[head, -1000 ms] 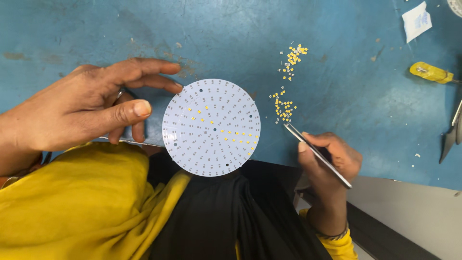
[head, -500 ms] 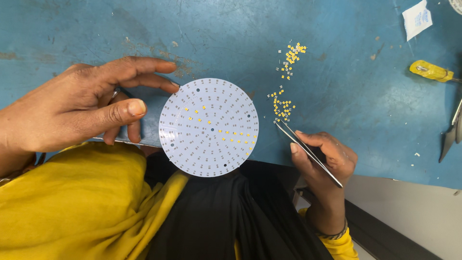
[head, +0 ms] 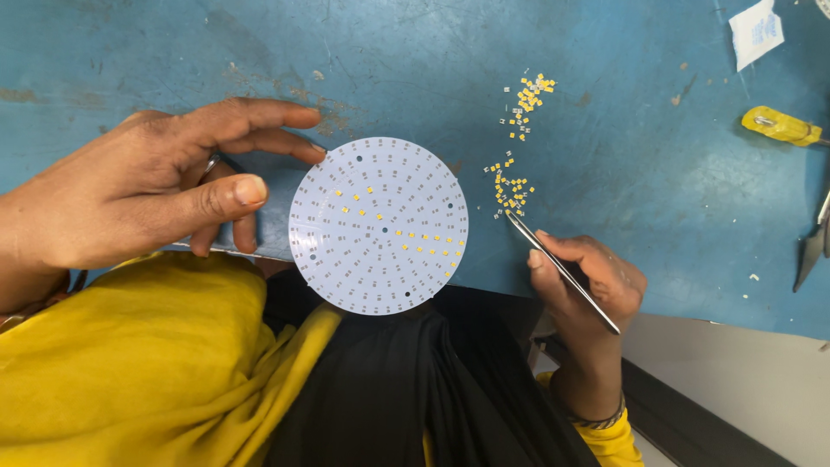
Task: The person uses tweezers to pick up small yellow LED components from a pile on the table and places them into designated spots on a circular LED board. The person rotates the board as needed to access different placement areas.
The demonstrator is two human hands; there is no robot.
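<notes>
A round white circuit board (head: 378, 225) lies at the near edge of the blue table (head: 415, 69), partly overhanging it, with a few small yellow chips set in its rings. My left hand (head: 164, 186) rests beside its left rim, fingertips touching the edge, holding nothing. My right hand (head: 588, 277) grips metal tweezers (head: 562, 270). Their tip points at a loose cluster of tiny yellow chips (head: 510, 192) just right of the board. A second chip cluster (head: 529, 97) lies farther back.
A yellow-handled tool (head: 778, 125) and a metal tool (head: 813, 242) lie at the right edge. A white scrap of paper (head: 756, 30) sits at the top right. Yellow and black clothing fills the foreground below the table edge.
The tweezers' tip has moved slightly left and down, to the lower edge of the near chip cluster. My left hand and the board have barely shifted.
</notes>
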